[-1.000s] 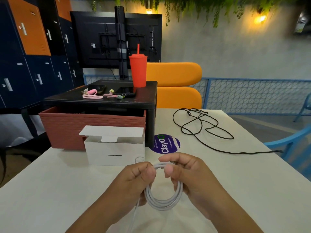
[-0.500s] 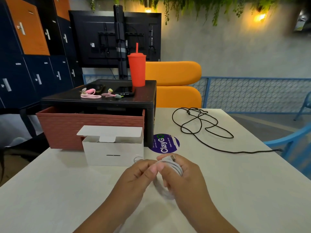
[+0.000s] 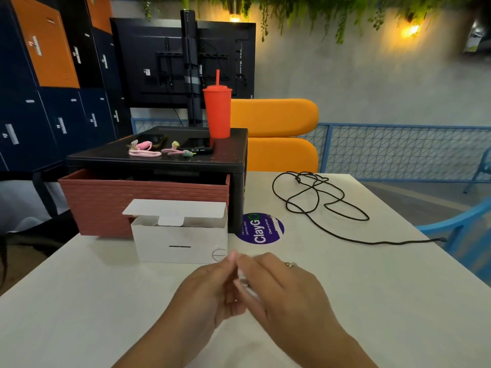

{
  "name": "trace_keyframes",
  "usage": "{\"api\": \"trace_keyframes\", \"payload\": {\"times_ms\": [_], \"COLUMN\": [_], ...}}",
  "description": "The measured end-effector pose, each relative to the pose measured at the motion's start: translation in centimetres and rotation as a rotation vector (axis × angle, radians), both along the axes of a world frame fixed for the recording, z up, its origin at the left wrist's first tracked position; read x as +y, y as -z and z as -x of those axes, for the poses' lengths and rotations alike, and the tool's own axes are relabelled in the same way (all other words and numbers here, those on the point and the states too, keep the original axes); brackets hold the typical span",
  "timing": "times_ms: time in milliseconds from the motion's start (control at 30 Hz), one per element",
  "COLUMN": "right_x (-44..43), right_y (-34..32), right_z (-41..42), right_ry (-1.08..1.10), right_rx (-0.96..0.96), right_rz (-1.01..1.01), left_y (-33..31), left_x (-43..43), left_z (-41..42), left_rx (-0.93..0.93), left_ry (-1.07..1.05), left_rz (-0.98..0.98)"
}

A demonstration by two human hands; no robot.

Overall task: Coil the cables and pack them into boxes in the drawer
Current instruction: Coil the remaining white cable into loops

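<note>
On my feed both hands meet low centre, just above the tabletop (image 3: 385, 288). The left hand (image 3: 212, 290) has its fingers curled, thumb & fingertips pinching the white cable (image 3: 243, 282). The right hand (image 3: 281, 293) comes over from the other side, back of hand toward the cam, fingers bent round the same cable. A ring (image 3: 291, 264) shows on one finger. Only a short bit of cable shows btwn the two hands. The rest is hidden & blurred, so I can't tell how it's wound.

Just beyond the hands stands a white box (image 3: 180, 245), lid flap up, open at the top. Right behind it is the brick-red drawer (image 3: 143, 200), sticking out from under a black stand (image 3: 159, 162).

On top of the stand:
- red cup (image 3: 217, 115) w/ straw, upright, toward the right
- pink cables (image 3: 144, 152) lying loose to its left

Right of the stand a round purple sticker (image 3: 261, 229) lies flat on the tabletop. Further right a black cable (image 3: 317, 193) sprawls uncoiled, loose loops at the far side, one end trailing to the right edge, well apart from the hands.

Bkgd: orange chair (image 3: 273, 118) behind the stand, blue chair (image 3: 465, 229) at right, lockers (image 3: 45, 75) at left.
</note>
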State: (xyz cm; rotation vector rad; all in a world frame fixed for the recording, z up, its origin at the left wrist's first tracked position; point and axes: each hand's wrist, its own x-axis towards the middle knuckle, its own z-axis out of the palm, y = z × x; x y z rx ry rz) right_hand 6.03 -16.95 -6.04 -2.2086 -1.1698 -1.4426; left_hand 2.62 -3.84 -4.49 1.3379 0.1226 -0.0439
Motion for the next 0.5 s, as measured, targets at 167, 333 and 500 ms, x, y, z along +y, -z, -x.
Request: {"api": "trace_keyframes", "payload": {"times_ms": [167,333,500], "right_x": [0.2,0.7,0.6], "right_y": [0.6,0.5,0.3], "right_z": [0.1,0.5,0.5], "right_ry": [-0.023,-0.095,-0.099], "right_rx": [0.011,0.043,0.109], "right_rz": [0.099,0.064,-0.057], "left_y": [-0.3,-0.7,-0.3], "left_x": [1.8,2.9,3.1], "left_z": [-0.2,-0.1,-0.1], "left_rx": [0.171,0.224,0.154], "left_ry": [0.201,0.356,0.487], "left_rz": [0.093,0.225,0.35]}}
